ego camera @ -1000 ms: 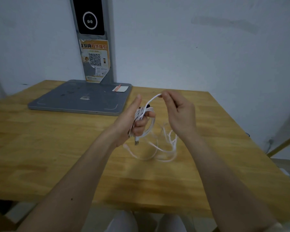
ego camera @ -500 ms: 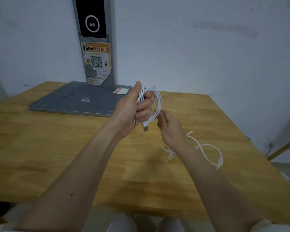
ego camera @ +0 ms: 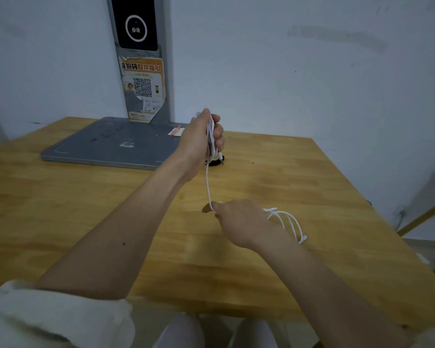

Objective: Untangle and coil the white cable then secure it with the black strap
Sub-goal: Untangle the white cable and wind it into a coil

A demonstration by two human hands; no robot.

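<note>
My left hand (ego camera: 203,139) is raised above the wooden table (ego camera: 86,209) and is closed around a coiled bundle of the white cable (ego camera: 207,183). One strand runs straight down from that bundle to my right hand (ego camera: 239,222), which pinches it low over the table. Loose loops of the cable trail to the right of my right wrist and end in a small plug. The black strap (ego camera: 215,162) lies on the table just below my left hand, partly hidden by it.
A flat grey platform (ego camera: 111,144) lies at the back left of the table, with a grey post bearing a black screen and an orange QR sticker (ego camera: 143,89) behind it. The table's right edge drops off near a white wall.
My left hand lifted the coil higher and further away. My right hand slid down and toward me along the cable, drawing a strand taut; the loose loops shifted right.
</note>
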